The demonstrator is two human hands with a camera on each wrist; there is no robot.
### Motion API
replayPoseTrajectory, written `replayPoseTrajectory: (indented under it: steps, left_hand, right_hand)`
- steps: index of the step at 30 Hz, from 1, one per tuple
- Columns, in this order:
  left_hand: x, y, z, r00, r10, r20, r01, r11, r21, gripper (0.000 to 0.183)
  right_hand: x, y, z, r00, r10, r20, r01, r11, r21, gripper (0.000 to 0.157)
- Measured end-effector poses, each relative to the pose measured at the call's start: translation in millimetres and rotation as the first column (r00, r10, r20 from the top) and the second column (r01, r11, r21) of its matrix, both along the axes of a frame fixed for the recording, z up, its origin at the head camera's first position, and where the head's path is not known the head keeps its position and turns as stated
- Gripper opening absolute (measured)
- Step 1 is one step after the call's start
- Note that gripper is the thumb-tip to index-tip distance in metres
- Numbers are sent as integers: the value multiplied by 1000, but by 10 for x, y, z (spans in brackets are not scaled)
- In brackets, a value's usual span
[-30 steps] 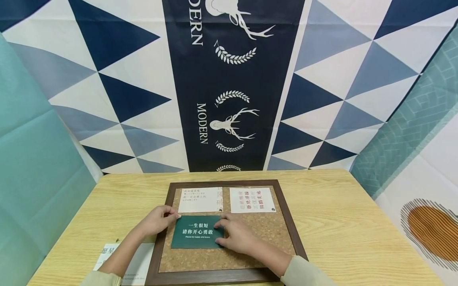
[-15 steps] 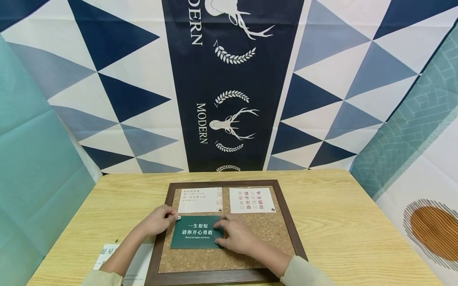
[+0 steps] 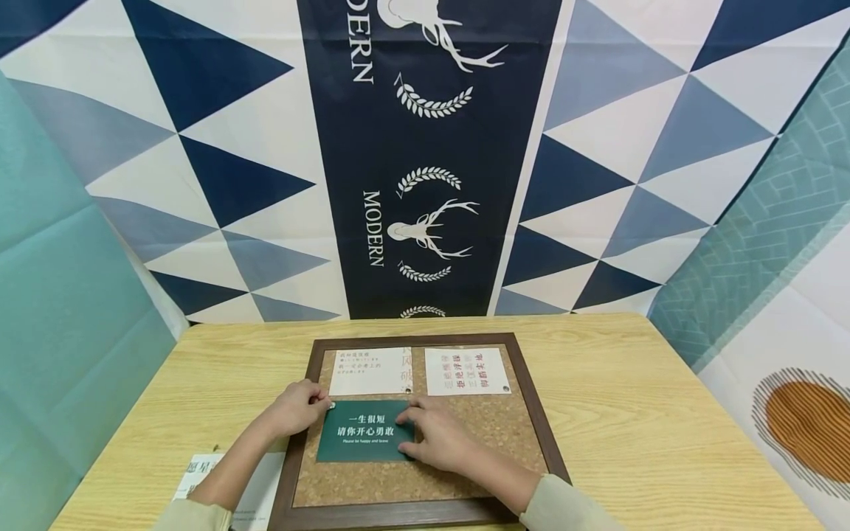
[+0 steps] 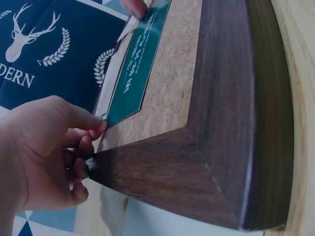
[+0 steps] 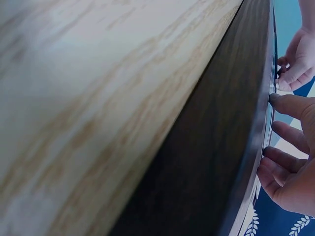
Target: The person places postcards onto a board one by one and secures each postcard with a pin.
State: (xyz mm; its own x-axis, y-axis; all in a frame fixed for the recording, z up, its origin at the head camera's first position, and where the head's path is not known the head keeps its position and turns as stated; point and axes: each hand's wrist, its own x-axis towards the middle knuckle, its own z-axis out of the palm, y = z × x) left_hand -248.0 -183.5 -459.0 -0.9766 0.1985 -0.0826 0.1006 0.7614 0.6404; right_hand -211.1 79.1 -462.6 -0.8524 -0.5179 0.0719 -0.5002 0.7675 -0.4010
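Fingers (image 4: 93, 121) pinch shiny pin (image 4: 104, 116) — rectangular green card (image 3: 361, 451), grainy cork (image 3: 372, 483).

I look down and forward from the head; both wrist cameras sit closer, sharing the brown frame (image 3: 398, 513).

12 o'clock: triangle-print backdrop (image 3: 598, 155), navy deer panel (image 3: 432, 147) | 9: teal sheet (image 3: 66, 310) | 6: wood-grain table (image 3: 617, 413) | 4: orange oval (image 3: 806, 431)
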Motion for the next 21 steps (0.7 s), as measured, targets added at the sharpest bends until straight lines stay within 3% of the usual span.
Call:
replayPoseTrajectory:
  steps: [12,21]
  left_hand:
    - [-11,-10,28,999,-4,41,2,999,49,31]
    - [-11,2,45,995,34,93,-40,997,60,28]
  right_hand:
    - [-20,1,-8,1000,11,-8,-11,1000,-5,32]
    - [-27,5,-15,1000,3,-4,-3,1000,3,32]
